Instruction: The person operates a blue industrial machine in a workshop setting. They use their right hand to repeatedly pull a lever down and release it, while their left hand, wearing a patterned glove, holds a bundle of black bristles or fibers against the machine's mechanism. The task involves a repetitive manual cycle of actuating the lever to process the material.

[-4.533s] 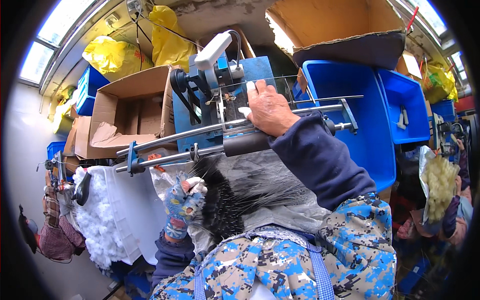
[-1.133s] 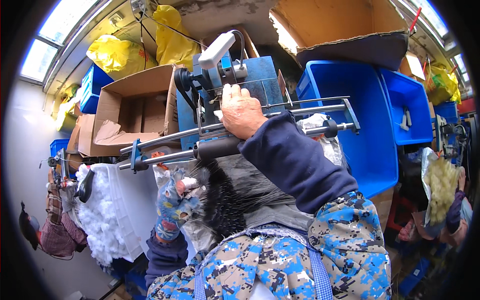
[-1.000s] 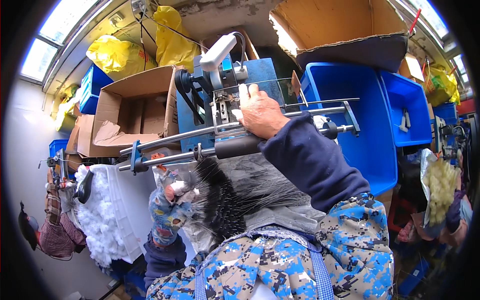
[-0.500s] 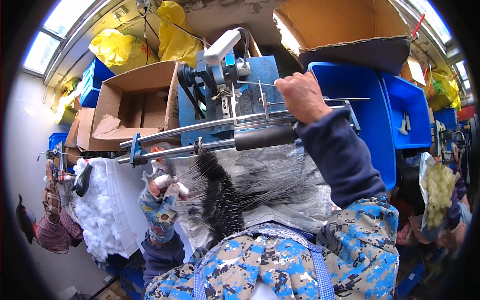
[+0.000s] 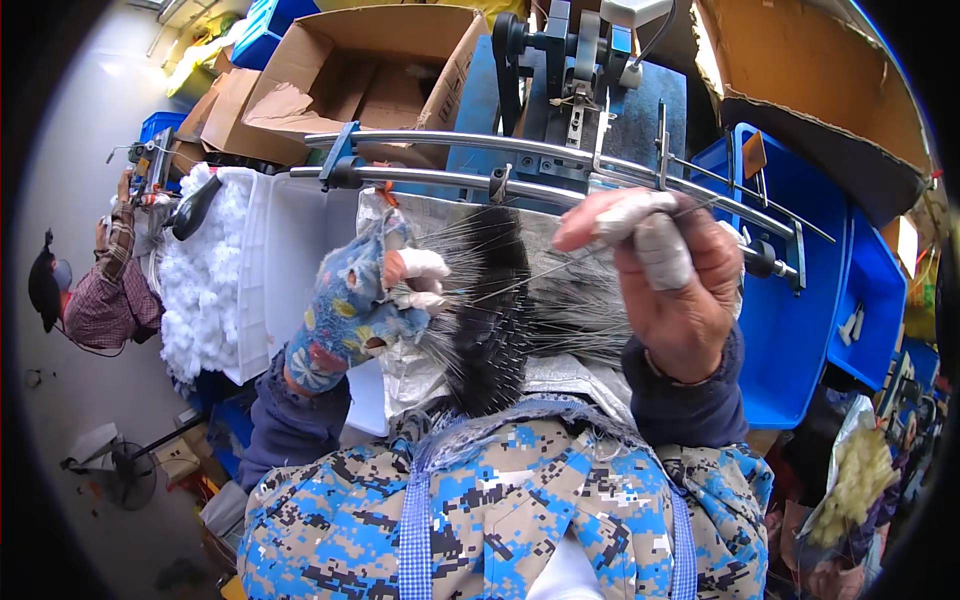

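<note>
Snag risk: black bristles [image 5: 490, 330]
Our right hand [image 5: 682, 285] is pinching a thin wire [image 5: 540, 275]; catching bristles could be bending it. Whether our left hand [image 5: 372, 285] is gripping, we cannot tell.

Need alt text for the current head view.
The white-taped right hand pinches a thin strand above a silvery sheet, while the left hand, in a patterned blue covering, is at the left edge of a black, bristly bundle. Beyond: a blue machine with steel rails, an open cardboard box and a large blue bin.
</note>
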{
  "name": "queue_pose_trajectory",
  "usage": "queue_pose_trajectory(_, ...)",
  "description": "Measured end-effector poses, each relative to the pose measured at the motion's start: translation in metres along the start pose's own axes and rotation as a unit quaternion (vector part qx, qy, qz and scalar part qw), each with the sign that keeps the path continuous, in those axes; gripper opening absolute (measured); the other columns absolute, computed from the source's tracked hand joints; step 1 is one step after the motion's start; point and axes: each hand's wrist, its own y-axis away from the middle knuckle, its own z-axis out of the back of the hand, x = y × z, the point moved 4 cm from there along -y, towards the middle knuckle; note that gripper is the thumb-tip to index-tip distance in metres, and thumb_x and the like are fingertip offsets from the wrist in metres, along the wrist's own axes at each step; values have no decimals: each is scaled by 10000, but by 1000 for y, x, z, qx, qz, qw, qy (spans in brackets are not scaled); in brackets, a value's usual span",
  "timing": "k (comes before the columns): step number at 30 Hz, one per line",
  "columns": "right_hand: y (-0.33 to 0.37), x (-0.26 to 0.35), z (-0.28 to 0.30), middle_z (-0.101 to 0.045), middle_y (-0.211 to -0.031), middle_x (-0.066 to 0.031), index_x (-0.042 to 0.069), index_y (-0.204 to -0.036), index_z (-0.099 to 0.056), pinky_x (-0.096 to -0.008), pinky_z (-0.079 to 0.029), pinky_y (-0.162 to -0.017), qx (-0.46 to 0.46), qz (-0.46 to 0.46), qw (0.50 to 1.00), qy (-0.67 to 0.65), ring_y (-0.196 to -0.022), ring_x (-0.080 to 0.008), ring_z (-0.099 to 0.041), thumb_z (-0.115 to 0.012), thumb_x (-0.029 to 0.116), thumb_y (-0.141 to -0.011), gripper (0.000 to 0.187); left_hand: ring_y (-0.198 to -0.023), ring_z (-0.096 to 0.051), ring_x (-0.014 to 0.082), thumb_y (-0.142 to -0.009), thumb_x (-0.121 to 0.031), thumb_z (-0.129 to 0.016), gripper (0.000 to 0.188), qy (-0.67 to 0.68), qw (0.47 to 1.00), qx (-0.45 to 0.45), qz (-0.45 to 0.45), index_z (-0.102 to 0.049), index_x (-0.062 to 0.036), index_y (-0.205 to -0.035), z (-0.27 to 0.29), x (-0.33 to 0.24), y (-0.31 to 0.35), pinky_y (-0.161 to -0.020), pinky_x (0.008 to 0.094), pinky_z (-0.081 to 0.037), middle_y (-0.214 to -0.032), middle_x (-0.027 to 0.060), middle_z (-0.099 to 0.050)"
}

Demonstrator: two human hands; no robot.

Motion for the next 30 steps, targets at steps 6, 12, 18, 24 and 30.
queue_pose_trajectory(6,16,30,48,-626,-788,-143,-62,-975,-595,-263,-494,-608,-85,-39,991,94,-663,-156,-593,-515,75,-892,180,-797,-571,332,-677,-179,-691,287,-239,970,51,-19,-628,-98,-945,-28,77,39,-826,402,-430,-843,87,-613)
queue_pose_trajectory(12,-2,33,63,-630,-764,-151,-54,-955,-595,-306,-472,-574,-20,-23,859,510,-618,-216,-589,-525,-48,-784,185,-798,-577,323,-680,-112,-664,220,-165,982,96,4,-590,-57,-880,-45,99,26,-719,394,-455,-850,113,-607)
queue_pose_trajectory(18,-58,-24,107,-569,-823,-160,27,-841,-617,-397,-466,-681,9,-41,621,782,-804,-310,-580,-527,30,-742,134,-713,-574,138,-789,-8,-546,55,37,998,15,52,-562,-18,-841,-37,77,1,-635,267,-461,-811,73,-614)
queue_pose_trajectory(24,-84,-54,123,-558,-919,-152,70,-845,-633,-424,-462,-701,27,-61,511,857,-876,-295,-568,-536,101,-748,140,-659,-558,112,-854,3,-517,68,245,966,-70,39,-484,-28,-906,-57,53,-30,-588,232,-455,-775,56,-568)
queue_pose_trajectory(30,-84,-64,123,-568,-909,-143,72,-852,-615,-430,-452,-690,33,-70,524,848,-852,-293,-583,-529,118,-754,139,-534,-538,101,-876,-37,-532,86,371,911,-169,65,-461,-33,-924,-57,29,-44,-456,186,-417,-715,69,-570)
